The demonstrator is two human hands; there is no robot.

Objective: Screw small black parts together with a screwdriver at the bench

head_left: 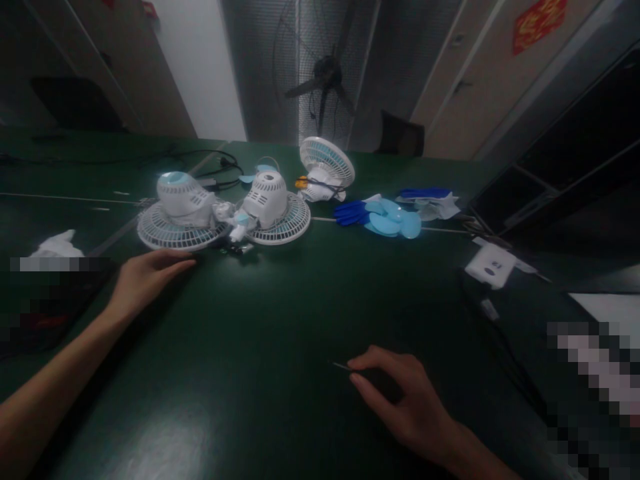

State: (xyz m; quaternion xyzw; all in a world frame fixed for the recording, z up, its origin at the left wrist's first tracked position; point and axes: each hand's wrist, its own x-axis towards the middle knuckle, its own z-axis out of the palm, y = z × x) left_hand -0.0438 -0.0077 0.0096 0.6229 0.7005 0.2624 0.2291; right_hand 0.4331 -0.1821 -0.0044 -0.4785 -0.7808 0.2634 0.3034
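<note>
Green table [260, 307] extends below the left hand [153, 277] and right hand [405, 400]. Beyond both: white wall [195, 60], window blinds [363, 107], black chair [403, 137], door [465, 113]. Lighting: dim; glare [167, 427] nearer than the left hand.

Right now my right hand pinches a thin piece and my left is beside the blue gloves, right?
Not the blue gloves: the head view shows your left hand by the leftmost white fan. Your right hand does pinch a thin piece.
</note>
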